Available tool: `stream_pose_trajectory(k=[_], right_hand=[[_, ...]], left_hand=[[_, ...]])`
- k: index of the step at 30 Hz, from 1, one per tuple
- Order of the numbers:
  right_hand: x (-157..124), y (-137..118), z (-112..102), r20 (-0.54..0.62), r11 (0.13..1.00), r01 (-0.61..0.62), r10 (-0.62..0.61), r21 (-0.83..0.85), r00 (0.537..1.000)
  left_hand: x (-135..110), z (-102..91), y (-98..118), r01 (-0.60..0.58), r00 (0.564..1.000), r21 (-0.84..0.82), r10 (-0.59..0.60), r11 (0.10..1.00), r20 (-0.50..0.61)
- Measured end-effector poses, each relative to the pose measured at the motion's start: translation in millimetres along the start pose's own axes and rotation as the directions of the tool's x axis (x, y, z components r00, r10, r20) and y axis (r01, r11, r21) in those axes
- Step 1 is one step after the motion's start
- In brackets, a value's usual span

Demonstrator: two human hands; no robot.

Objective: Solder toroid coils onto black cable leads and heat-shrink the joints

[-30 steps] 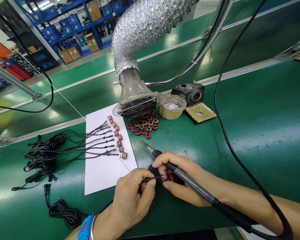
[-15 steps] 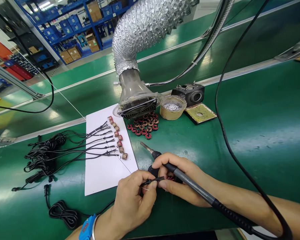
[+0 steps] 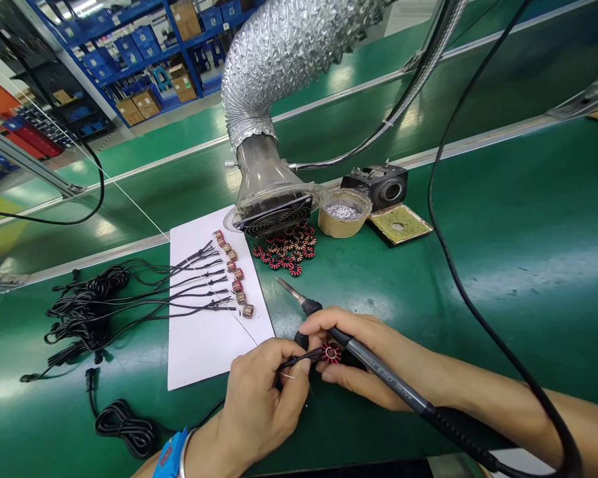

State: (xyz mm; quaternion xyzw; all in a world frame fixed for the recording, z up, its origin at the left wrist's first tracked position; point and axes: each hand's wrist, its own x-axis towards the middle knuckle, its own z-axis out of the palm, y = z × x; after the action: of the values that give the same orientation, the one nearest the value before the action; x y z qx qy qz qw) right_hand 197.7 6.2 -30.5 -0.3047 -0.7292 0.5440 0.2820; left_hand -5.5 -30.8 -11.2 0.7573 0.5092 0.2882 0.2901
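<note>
Coiled black cables (image 3: 87, 305) lie left of a white sheet (image 3: 204, 345), then the closed left hand (image 3: 262, 398) pinches a black wire lead (image 3: 299, 360) up to a red-wound toroid coil (image 3: 331, 353) at the right hand (image 3: 363, 358), which is gripping a soldering iron (image 3: 379, 370), beyond them a fume extractor hood (image 3: 274, 214) above loose toroids (image 3: 284, 249)
</note>
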Motion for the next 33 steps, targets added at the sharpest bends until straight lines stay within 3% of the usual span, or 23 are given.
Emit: stream_pose_trajectory(k=[7,15,21,33], right_hand=[[-0.4,4.0,3.1,0.024,0.985,-0.018,0.014,0.171,1.0],[-1.1,5.3,3.3,0.029,0.969,0.002,-0.009,0.246,1.0],[0.5,10.8,3.5,-0.026,0.994,0.054,-0.052,0.097,0.998],[-0.2,6.7,3.9,-0.158,0.986,0.165,-0.169,-0.038,0.973]], left_hand=[[-1.2,-1.8,0.1,0.003,1.0,0.004,-0.003,1.0,0.001],[-1.5,-1.2,-0.3,-0.015,1.0,0.015,0.015,1.0,-0.024],[-2.7,-0.8,-0.2,-0.029,0.999,0.028,0.03,0.999,-0.032],[-1.7,-0.8,-0.4,0.097,0.994,-0.001,-0.097,0.995,0.051]])
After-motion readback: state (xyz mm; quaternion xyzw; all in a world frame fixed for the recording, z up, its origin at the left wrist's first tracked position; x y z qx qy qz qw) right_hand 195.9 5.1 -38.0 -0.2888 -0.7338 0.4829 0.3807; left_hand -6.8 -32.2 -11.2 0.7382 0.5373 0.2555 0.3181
